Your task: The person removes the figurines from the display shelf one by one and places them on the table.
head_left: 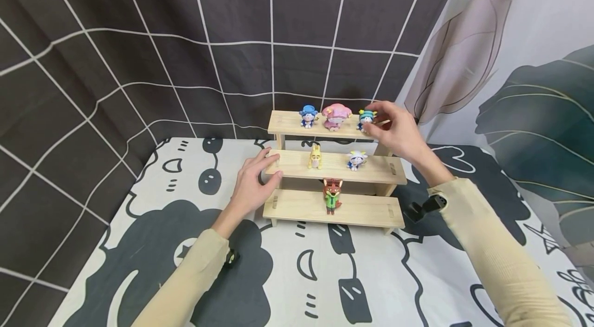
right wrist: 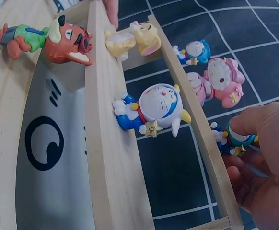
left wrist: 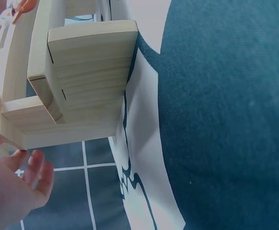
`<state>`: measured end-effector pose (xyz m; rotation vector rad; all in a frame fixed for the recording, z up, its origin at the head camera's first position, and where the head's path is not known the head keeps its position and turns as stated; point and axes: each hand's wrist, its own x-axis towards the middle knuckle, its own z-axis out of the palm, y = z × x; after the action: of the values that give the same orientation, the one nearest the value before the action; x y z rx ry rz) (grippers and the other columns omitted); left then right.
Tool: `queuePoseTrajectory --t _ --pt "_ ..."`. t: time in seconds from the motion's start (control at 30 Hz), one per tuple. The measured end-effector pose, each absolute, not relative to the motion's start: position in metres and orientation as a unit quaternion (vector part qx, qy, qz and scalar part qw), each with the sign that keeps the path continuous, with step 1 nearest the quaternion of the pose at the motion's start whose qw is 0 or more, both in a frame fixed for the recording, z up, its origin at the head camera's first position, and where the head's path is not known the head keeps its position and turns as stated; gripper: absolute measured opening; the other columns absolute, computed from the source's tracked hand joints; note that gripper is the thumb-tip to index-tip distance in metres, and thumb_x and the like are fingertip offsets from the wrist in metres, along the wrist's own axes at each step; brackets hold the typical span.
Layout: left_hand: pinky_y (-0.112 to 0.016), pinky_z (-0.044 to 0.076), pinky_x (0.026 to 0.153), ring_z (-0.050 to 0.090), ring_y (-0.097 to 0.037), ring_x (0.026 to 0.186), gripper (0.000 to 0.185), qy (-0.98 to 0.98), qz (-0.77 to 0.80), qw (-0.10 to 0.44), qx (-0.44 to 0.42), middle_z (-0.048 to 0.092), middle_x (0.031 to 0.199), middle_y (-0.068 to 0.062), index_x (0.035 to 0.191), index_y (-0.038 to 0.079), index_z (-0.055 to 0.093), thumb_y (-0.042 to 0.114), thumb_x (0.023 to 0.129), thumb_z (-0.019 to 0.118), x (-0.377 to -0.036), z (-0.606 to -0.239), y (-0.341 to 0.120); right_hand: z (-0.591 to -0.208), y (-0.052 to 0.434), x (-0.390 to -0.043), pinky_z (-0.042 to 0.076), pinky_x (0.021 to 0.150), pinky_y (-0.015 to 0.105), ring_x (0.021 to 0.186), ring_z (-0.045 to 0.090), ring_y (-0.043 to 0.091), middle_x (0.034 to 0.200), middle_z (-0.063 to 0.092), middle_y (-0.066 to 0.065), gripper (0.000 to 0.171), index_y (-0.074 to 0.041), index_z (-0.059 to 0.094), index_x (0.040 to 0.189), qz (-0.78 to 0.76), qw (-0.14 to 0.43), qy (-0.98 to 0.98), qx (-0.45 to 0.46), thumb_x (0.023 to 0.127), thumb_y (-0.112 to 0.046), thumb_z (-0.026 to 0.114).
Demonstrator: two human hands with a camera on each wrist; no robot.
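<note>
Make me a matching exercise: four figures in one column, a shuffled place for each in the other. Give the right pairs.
Figures:
1. fox figure
2. yellow figure
3. pink figure
4. teal-capped figure

Places:
A. on the middle tier
B. between two other figures on the top tier
C. in the grip of the right hand
D. alone on the bottom tier

Right pairs: 1-D, 2-A, 3-B, 4-C

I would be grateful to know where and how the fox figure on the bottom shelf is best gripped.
Probably pinch the fox figure across its green torso, narrower than its head, coming from the front: it stands upright with bare board on both sides, while the middle shelf rises behind it.
</note>
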<state>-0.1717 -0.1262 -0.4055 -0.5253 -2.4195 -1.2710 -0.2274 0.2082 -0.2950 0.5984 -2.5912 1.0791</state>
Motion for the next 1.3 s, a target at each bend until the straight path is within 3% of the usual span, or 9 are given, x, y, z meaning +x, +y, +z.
queuePoseTrajectory --t 1.3 --pt "-0.055 0.044 0.095 0.052 -0.039 0.120 0.041 -0.854 -0.448 0.183 -0.191 0.051 0.145 -0.021 0.128 0.002 0.067 0.016 0.090 0.071 -0.172 -0.405 -0.127 -0.293 0.204 -0.212 0.045 0.073 0.015 0.091 0.063 0.028 0.107 0.065 0.018 0.031 0.004 0.060 0.119 0.384 0.134 -0.889 0.210 0.090 -0.003 0.071"
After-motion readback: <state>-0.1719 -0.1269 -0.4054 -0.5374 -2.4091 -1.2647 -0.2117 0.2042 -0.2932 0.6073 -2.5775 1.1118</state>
